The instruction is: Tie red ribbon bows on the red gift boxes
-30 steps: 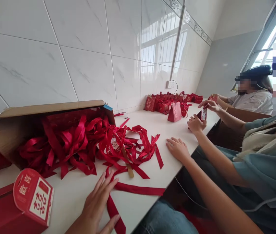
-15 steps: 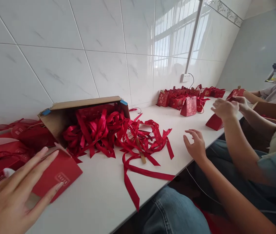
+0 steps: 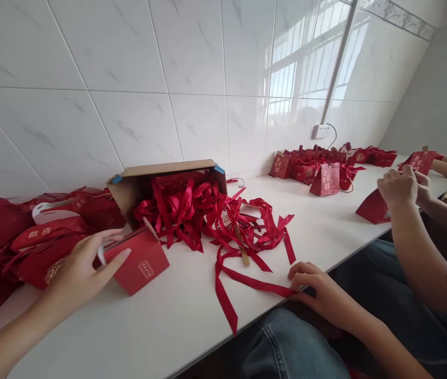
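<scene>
My left hand (image 3: 83, 271) reaches in from the lower left and its fingers close on the edge of a red paper gift box (image 3: 140, 260) lying on the white counter (image 3: 176, 321). My right hand (image 3: 320, 295) rests at the counter's front edge, its fingers curled down on the end of a long red ribbon (image 3: 247, 279). That ribbon trails out of a tangle of red ribbons (image 3: 192, 210), which spills from a cardboard box (image 3: 156, 171) tipped on its side against the tiled wall.
Flat red boxes and bags (image 3: 18, 237) pile up at the left. Finished red gift boxes (image 3: 318, 168) stand in a row by the wall socket (image 3: 320, 130). To my right a person's hands (image 3: 403, 184) fold a red box (image 3: 373, 208); another person's arm shows further back.
The view has swung left. My left hand moved from the ribbon on the counter to the red gift box and took hold of it. My right hand dropped onto the ribbon's end.
</scene>
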Action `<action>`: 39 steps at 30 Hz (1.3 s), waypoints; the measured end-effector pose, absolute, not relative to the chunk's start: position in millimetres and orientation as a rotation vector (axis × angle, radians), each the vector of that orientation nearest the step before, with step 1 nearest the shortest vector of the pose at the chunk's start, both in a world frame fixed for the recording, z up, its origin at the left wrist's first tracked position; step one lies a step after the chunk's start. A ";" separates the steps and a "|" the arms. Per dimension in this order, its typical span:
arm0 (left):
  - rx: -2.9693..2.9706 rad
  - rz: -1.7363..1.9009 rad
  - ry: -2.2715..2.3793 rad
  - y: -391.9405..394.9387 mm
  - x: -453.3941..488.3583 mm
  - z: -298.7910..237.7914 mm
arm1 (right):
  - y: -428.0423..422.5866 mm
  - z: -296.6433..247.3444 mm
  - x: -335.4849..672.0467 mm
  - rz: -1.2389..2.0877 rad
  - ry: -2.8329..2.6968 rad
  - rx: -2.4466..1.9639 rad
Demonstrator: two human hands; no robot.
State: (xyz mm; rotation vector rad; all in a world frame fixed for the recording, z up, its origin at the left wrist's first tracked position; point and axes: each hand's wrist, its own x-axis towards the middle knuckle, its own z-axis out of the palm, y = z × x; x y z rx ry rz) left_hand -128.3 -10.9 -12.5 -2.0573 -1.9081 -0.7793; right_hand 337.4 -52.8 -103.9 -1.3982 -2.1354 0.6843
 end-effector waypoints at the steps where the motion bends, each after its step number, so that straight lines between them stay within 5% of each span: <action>1: -2.140 -0.801 -1.879 -11.2 -123.3 -12.9 | -54.6 -101.9 336.8 0.747 -2.104 -1.374; 8: -2.658 -0.895 -1.364 5.2 -73.9 -9.6 | -71.0 -82.0 334.4 1.228 -1.418 -0.919; 18: -2.936 -0.541 -0.931 25.9 -21.5 -3.4 | -65.8 6.3 353.3 0.757 -0.585 -0.454; 27: -3.122 -0.723 -0.838 12.9 -9.6 -8.0 | -64.6 69.2 309.3 0.542 -0.658 -0.439; 39: -2.977 -0.739 -1.085 -10.5 7.4 -11.7 | -40.8 -15.1 206.7 1.167 -1.347 -1.026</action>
